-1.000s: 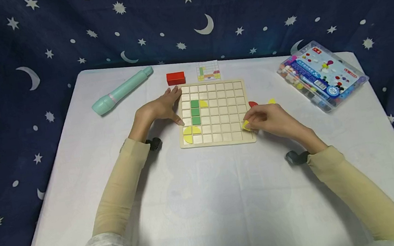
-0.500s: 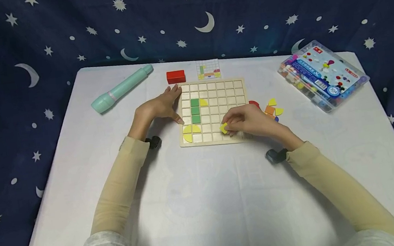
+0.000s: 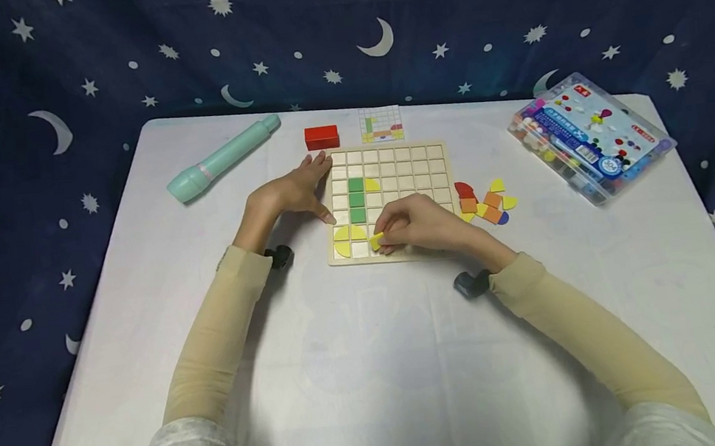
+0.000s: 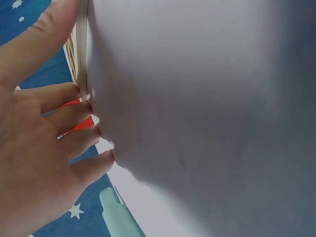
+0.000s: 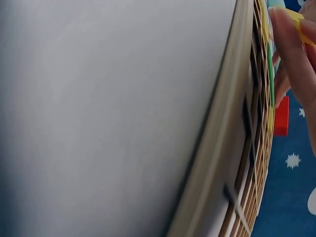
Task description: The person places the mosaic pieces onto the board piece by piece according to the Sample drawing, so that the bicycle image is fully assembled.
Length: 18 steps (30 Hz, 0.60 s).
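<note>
A wooden grid board (image 3: pixel 414 168) lies on the table, with three green squares (image 3: pixel 357 201) in one column. Yellow quarter-circle pieces (image 3: pixel 343 249) sit in its lower left cells, and another yellow piece (image 3: pixel 372 185) lies beside the top green square. Spread along the board's left edge, my left hand (image 3: pixel 290 192) touches it with thumb and fingers. My right hand (image 3: pixel 421 224) pinches a small yellow piece (image 3: pixel 376 241) over the lower row, right of the yellow group. In the right wrist view that yellow piece (image 5: pixel 296 19) shows between thumb and finger; its full outline is hidden.
Loose red, orange, yellow and blue pieces (image 3: pixel 492 200) lie right of the board. Behind it are a red block (image 3: pixel 322 137) and a pattern card (image 3: pixel 381 124). A mint-green tube (image 3: pixel 225 159) lies back left; a clear plastic case (image 3: pixel 591 138) stands back right.
My right hand has moved left across the board with the yellow piece, from its right edge to the lower left part. The loose pieces are uncovered. My left hand stays at the board's edge.
</note>
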Tool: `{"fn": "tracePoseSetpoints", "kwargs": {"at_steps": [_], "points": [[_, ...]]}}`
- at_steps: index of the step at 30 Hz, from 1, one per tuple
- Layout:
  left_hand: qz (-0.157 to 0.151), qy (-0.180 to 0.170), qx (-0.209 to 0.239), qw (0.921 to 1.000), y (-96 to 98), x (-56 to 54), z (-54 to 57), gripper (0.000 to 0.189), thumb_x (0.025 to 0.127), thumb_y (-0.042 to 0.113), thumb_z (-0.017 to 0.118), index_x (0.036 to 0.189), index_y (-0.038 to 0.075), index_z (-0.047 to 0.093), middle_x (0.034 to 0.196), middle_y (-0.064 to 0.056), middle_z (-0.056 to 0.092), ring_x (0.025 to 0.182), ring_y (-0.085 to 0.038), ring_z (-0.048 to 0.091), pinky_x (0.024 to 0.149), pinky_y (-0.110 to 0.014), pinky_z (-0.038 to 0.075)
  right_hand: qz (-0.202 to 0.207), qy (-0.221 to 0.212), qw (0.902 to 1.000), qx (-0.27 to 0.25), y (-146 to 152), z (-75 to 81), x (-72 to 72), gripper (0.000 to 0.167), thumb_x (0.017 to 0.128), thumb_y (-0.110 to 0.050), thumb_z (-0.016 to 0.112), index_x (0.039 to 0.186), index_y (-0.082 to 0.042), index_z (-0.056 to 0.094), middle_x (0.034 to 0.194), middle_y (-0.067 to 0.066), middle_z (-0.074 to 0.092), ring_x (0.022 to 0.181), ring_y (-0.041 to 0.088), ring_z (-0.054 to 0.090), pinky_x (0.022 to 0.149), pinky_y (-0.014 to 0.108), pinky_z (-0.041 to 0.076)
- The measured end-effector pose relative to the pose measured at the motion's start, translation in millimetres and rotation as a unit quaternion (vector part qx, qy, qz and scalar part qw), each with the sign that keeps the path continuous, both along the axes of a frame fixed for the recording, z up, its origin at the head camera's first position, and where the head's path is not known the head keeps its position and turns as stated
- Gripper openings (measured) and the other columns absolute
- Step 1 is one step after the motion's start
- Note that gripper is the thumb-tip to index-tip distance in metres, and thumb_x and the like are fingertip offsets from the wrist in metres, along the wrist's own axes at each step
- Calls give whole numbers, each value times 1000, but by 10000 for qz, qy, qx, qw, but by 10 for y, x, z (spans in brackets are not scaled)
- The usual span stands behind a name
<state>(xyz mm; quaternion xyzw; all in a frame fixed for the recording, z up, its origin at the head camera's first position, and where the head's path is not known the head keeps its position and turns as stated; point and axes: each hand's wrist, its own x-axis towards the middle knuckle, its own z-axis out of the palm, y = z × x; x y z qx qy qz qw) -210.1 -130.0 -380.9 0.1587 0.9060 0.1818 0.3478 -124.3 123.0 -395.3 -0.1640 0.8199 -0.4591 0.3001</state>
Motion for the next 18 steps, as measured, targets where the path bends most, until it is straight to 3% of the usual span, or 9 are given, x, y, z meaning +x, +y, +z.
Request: {"fn": "tracePoseSetpoints", "kwargs": {"at_steps": [6,15,18], "points": [[-33,10,23,10000,-10,-2,-10,123,80,30,90,167,13,4,174,-1,-9,161,-23,-13,130,-51,4,-37,-319,9992,-253,-120,-30,-17,12,95,-12,72,101,-2,73,86,10,78,80,23,78,78,26,61],[-30,5,63,10000,-24,-16,-23,122,81,30,89,167,15,4,174,0,-10,160,-22,-14,130,-54,4,-272,-271,9987,-339,-287,-27,26,7,94,-7,71,96,0,73,82,11,77,74,25,78,72,31,63],[-36,-2,67,10000,-30,-12,-21,122,81,30,89,167,15,4,174,0,-10,160,-22,-14,130,-53,4,-339,-148,9991,-218,-332,-36,42,5,93,-6,72,93,-1,73,80,9,77,72,23,78,74,27,60]]}}
